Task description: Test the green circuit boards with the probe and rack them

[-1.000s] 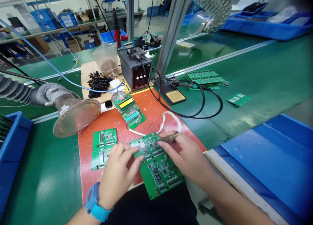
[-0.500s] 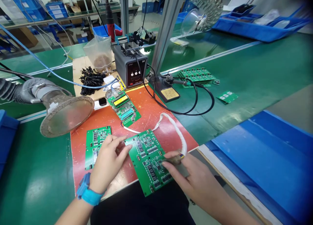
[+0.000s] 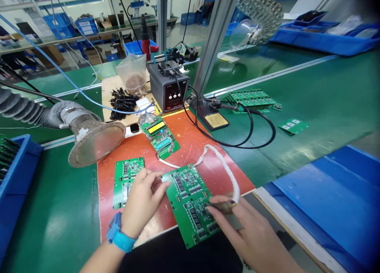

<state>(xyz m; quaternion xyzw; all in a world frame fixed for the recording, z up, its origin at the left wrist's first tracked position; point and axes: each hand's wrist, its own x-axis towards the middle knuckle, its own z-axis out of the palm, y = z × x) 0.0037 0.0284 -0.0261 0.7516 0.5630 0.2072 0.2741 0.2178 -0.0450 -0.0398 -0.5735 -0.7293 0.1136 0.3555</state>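
Observation:
A large green circuit board (image 3: 190, 201) lies tilted on the red mat (image 3: 184, 146), its near end past the table edge. My left hand (image 3: 141, 203) pinches the board's upper left corner, and a blue watch is on that wrist. My right hand (image 3: 237, 221) holds a small brown probe (image 3: 222, 206) against the board's right side. A white wrapped cable (image 3: 225, 168) runs from the probe up to a small tester board with a yellow display (image 3: 158, 132). A second green board (image 3: 126, 180) lies flat just left of my left hand.
A grey fume hood on a hose (image 3: 89, 140) hangs at left. Behind the mat stand a soldering station (image 3: 170, 88), an iron stand with sponge (image 3: 215, 118), black parts (image 3: 121, 100) and a plastic bag (image 3: 132, 73). Boards (image 3: 251, 98) lie on the green belt. A blue bin (image 3: 14, 166) sits at left.
My right hand has moved the probe from the board's upper part down to its right side, dragging the white cable along. My left hand keeps its hold on the corner.

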